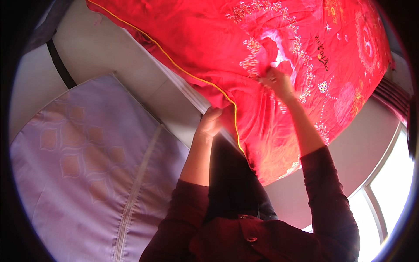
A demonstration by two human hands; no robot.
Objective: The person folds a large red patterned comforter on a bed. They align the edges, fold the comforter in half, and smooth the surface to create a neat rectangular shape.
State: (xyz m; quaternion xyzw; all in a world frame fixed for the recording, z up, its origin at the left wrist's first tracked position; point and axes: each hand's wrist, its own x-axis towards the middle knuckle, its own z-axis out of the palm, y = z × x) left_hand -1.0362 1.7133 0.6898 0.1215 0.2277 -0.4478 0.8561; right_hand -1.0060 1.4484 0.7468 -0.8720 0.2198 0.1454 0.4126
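A large red quilt (203, 42) with yellow piping and printed flowers is spread before me, creased around both hands. Its printed side bears some writing. My right hand (278, 83) pinches the cloth beside a pale flower print, with the fingertips sunk into the folds. At the near, piped edge my left hand (211, 121) is closed on the red fabric, thumb uppermost; its other fingers are partly hidden and slightly blurred. Below the quilt's left border runs a white edge (186, 91), perhaps of the bed or a sheet.
To the left stands a purple cloth cover (98, 154) with a zip and leaf-like pattern. Pale floor (108, 49) lies between it and the quilt. A bright window (389, 183) is at lower right, and a gathered pink curtain (391, 95) hangs above it.
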